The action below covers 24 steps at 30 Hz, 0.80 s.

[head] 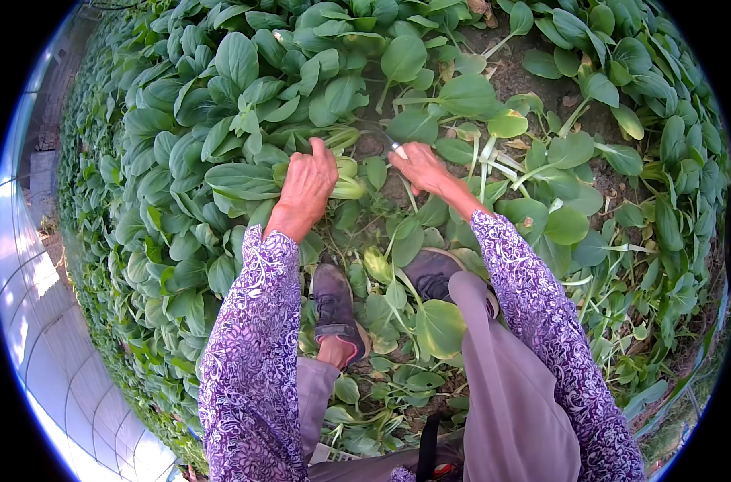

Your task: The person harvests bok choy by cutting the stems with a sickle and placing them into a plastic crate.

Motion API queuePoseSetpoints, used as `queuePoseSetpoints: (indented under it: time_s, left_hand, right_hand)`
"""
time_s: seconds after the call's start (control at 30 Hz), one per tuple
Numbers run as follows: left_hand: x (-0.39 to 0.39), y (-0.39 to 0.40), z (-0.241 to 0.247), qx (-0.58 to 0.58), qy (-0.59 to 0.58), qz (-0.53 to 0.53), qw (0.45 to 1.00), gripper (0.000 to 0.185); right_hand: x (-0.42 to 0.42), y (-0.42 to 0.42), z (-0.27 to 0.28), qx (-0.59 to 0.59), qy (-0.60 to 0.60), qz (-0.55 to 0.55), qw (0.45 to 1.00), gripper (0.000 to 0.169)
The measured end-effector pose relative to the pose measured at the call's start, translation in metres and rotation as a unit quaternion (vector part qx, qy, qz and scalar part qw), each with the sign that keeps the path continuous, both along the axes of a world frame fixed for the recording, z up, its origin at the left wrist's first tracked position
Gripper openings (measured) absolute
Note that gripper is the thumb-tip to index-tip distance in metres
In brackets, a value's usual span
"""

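My left hand (308, 187) is closed around a head of bok choy (347, 181). The plant lies on its side, its pale green stalks pointing right and its leaves spreading to the left under the hand. To the right, over bare soil, my right hand (424, 167) grips a small bladed hand tool (399, 150) by its pale handle. A metal ferrule shows at the front of the fist. The thin blade runs up and left towards the base of the standing plants, blurred and hard to make out. Another bundle of stalks (343, 137) shows just above my left hand.
Dense bok choy (178, 120) fills the left and top. Cut and yellowing leaves (440, 328) litter the soil around my shoes (335, 301). More plants (673, 205) stand along the right. A translucent greenhouse wall (58, 343) curves along the far left.
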<state>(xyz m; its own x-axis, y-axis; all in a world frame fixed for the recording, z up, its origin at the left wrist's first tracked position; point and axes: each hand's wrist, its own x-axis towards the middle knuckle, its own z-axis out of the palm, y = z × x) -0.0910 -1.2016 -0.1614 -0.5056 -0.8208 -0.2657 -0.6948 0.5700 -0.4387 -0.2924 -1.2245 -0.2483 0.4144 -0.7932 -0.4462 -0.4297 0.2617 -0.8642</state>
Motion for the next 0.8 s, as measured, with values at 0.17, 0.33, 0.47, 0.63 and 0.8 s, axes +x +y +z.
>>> queuePoseSetpoints:
  time_s: [0.17, 0.33, 0.47, 0.63, 0.8]
  left_hand:
    - [-0.002, 0.003, 0.006, -0.007, 0.054, 0.000, 0.999, 0.037]
    - [-0.007, 0.002, 0.019, 0.007, 0.048, -0.017, 0.999, 0.038]
    - [0.010, -0.001, 0.008, 0.012, 0.036, -0.019, 0.999, 0.036]
    - [0.016, -0.004, -0.003, 0.000, 0.090, -0.024, 0.996, 0.026]
    - [0.027, -0.004, -0.006, 0.046, 0.097, -0.019, 0.994, 0.017]
  right_hand:
    - [0.007, 0.001, -0.012, 0.059, -0.051, -0.039, 0.996, 0.038]
    - [0.013, 0.005, -0.017, 0.132, -0.158, -0.072, 0.976, 0.037]
    - [0.030, 0.009, -0.014, 0.147, -0.182, -0.103, 0.967, 0.036]
    - [0.038, 0.010, -0.017, 0.133, -0.146, -0.105, 0.975, 0.033]
    - [0.044, 0.024, -0.014, 0.127, -0.158, -0.137, 0.970, 0.036]
